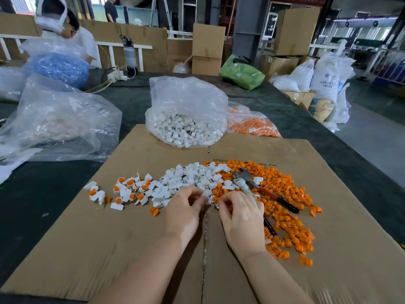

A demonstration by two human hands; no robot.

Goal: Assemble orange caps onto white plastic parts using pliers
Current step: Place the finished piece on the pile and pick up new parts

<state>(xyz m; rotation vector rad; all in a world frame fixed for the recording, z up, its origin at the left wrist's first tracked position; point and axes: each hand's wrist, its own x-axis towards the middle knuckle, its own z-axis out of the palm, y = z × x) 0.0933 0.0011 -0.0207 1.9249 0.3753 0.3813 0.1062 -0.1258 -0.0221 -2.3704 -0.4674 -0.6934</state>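
Observation:
A heap of loose white plastic parts lies mid-cardboard, with a spread of orange caps to its right. Capped white parts lie at the left. Pliers with red and black handles rest on the orange caps, just beyond my right hand. My left hand pinches a small white part at its fingertips. My right hand has its fingers curled at the edge of the piles, pinching something small; what it is stays hidden. The two hands nearly meet.
A flat cardboard sheet covers the dark table. A clear bag of white parts and a bag of orange caps stand behind the piles. More plastic bags sit left. A person sits at far left.

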